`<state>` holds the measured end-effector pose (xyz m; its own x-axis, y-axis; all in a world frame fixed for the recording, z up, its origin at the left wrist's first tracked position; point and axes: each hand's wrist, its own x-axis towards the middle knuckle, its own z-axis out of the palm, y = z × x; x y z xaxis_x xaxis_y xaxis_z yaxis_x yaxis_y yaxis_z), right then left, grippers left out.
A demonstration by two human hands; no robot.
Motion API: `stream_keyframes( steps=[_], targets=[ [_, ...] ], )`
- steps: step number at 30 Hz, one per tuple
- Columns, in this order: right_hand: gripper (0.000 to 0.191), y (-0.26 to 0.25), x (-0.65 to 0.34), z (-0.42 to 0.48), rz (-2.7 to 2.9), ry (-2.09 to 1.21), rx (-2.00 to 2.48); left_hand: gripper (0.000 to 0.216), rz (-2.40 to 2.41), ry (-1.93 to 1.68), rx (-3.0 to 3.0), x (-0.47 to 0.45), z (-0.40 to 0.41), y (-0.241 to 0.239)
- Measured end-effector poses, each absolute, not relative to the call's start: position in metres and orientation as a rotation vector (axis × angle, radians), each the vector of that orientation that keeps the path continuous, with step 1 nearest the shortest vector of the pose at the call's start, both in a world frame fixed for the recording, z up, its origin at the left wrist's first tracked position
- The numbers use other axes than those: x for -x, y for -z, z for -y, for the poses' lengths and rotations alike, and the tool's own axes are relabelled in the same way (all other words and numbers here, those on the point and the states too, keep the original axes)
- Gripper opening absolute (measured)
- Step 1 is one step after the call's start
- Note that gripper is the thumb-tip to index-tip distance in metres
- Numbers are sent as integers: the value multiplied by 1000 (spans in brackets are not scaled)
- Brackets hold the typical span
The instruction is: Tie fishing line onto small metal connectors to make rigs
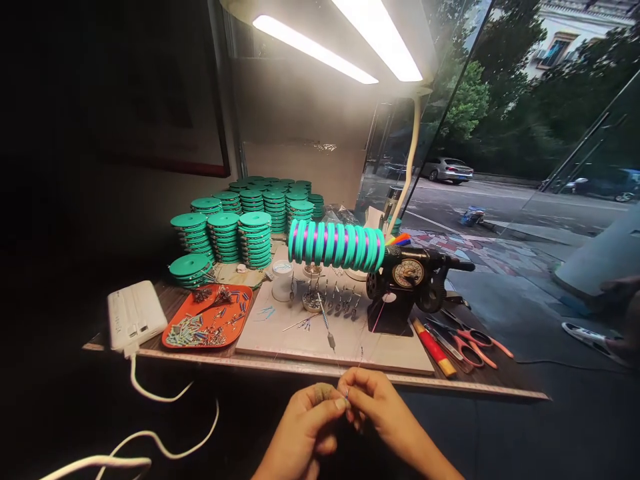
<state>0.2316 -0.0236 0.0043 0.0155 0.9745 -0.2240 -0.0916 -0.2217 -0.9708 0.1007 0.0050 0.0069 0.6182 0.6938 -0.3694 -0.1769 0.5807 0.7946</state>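
Fingertips together, a person works at a small piece (347,395) just off the near edge of the surface (493,379), under a bright lamp (390,40). The left hand (313,417) pinches it between thumb and forefinger; the right hand (373,403) closes on it from the other side, so each grip is pressed together and the piece sits between the two, mostly hidden by the fingers. From where I stand, its exact shape is too small to tell.

Straight ahead of the grip lies a pale board (300,343), with a thin rod (323,313) and a tub (283,283) on it. Above the board, a row of green spools (335,245) sits side by side on the shaft of a black winder (407,283), its round dial facing the hands. A pink thread (379,313) runs down the winder's near side.

Left of the grip, an orange tray (233,333) carries loose little parts, with a white power bank (135,313) farther out; stacks of green discs (255,220) rise behind. Right of the grip rest a red-and-yellow tube (435,348) and scissors (470,357). Beyond the glass, a silver car (447,170) stands outdoors.
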Motion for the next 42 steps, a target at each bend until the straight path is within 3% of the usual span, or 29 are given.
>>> stream_keyframes(
  steps=[4,13,15,21,23,28,30,38,42],
  targets=[
    [41,-6,-232,30,988,-1263,1363,25,-761,-708,-988,-100,-4,-6],
    [10,-20,-212,59,1298,-582,1400,19,-824,-977,-1406,-98,0,-16],
    [13,-19,-213,57,1336,-623,1380,20,-829,-969,-1402,-97,0,-17],
    [29,-4,-227,57,1005,-1209,1209,25,-824,-747,-1152,-95,-4,-11],
    [27,-3,-226,58,991,-1155,1204,24,-819,-725,-1114,-96,-5,-9],
    [10,-12,-217,57,1281,-642,1274,26,-825,-814,-1196,-96,-3,-18],
    [8,-13,-216,57,1345,-612,1260,26,-833,-848,-1215,-96,-3,-20],
    [35,8,-224,46,809,-1265,1256,27,-769,-620,-790,-100,-2,-12],
    [38,14,-218,32,787,-1322,1212,24,-745,-616,-734,-101,0,-11]
  ],
)
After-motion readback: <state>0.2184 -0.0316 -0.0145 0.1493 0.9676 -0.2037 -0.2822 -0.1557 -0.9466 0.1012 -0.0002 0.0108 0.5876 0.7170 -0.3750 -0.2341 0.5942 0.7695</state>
